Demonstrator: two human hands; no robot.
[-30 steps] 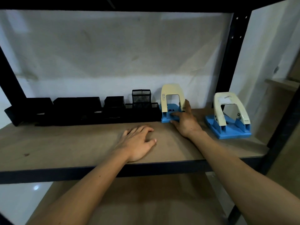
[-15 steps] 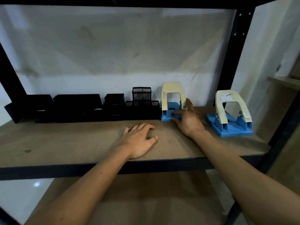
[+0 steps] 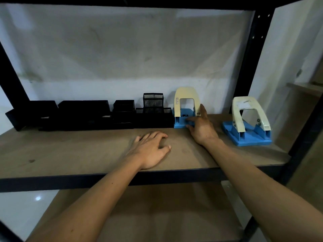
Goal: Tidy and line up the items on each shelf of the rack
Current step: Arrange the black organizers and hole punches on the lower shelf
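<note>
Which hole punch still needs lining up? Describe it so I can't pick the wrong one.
On the wooden shelf, look past the black organisers to the far right. The hole punch there stands alone, angled, nearer the front edge; its twin sits against the organisers under the right hand.

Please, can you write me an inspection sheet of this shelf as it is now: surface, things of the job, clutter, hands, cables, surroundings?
Surface: wooden shelf board, bare at the front.
Job's things: black organisers in a row at the back; left hole punch beside them; right hole punch apart, turned at an angle.
Clutter: nothing seen.
Hands: left hand flat on the board, empty; right hand on the left hole punch's blue base.
Cables: nothing seen.
Surroundings: black rack post, stained white wall, lower shelf.
</note>
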